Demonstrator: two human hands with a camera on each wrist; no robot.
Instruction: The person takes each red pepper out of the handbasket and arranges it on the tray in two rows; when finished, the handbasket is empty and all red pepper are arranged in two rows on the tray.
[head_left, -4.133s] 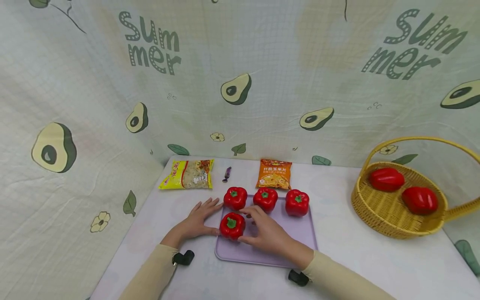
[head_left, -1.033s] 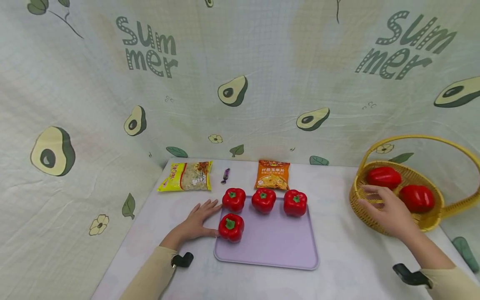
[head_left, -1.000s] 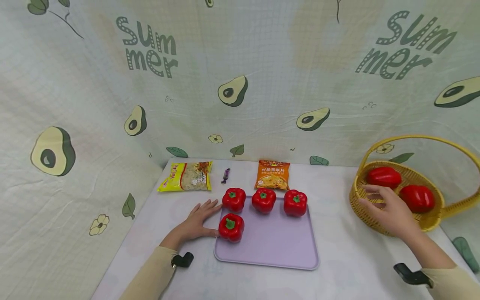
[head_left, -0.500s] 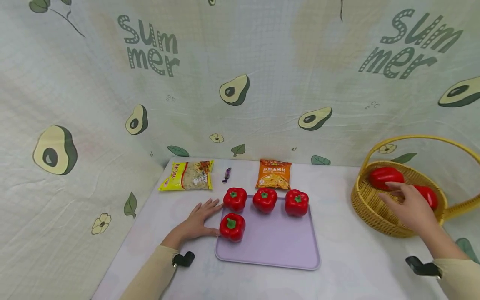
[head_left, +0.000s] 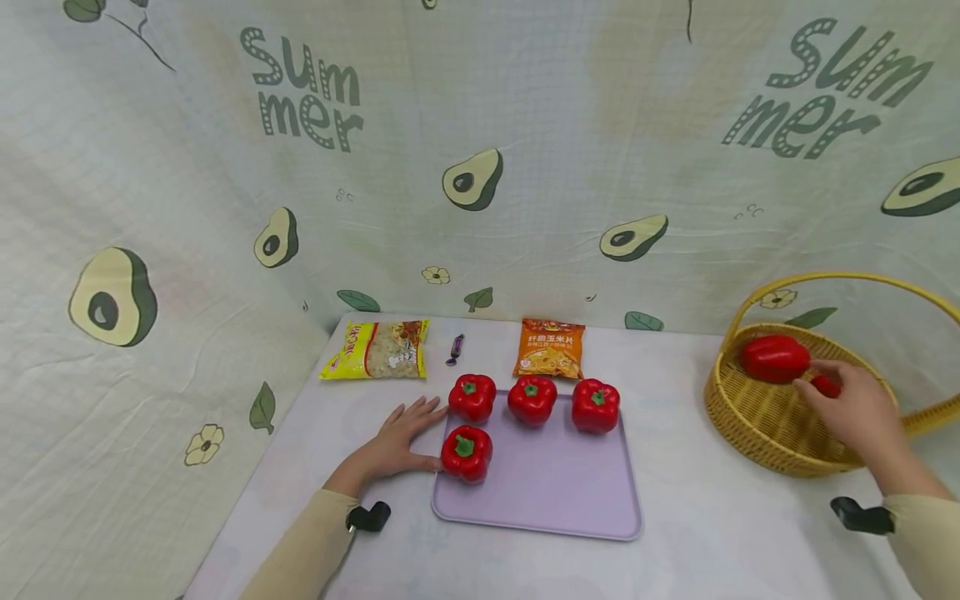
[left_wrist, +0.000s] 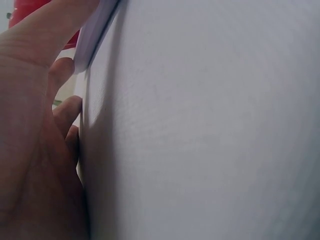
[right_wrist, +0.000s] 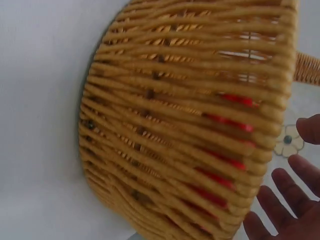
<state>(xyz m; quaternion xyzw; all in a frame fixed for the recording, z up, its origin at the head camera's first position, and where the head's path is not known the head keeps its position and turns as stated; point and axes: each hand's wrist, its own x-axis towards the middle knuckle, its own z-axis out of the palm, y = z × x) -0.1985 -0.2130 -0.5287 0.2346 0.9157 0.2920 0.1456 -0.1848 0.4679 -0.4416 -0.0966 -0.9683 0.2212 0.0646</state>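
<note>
In the head view, my left hand [head_left: 393, 442] lies on the table with spread fingers, its thumb at the left edge of a lilac tray [head_left: 558, 487] beside the front red bell pepper [head_left: 467, 455]. Three more bell peppers line the tray's back edge, the nearest to my fingers being the left one [head_left: 472, 397]. My right hand [head_left: 862, 412] reaches over a yellow wicker basket [head_left: 757, 437], thumb and fingers apart about a red pepper [head_left: 827, 386] that it mostly hides. Another red pepper [head_left: 775, 358] lies left of it. The right wrist view shows spread fingers [right_wrist: 290, 192] above the rim.
Behind the tray lie a yellow snack bag [head_left: 378, 350], a small purple wrapped candy [head_left: 455, 350] and an orange snack packet [head_left: 550, 348]. The basket's tall handle [head_left: 847, 275] arches over its opening. A printed cloth hangs behind the table.
My right hand has gone from the front-left pepper on the tray to the basket, then further right over the right-hand pepper there. The left hand stays in place.
</note>
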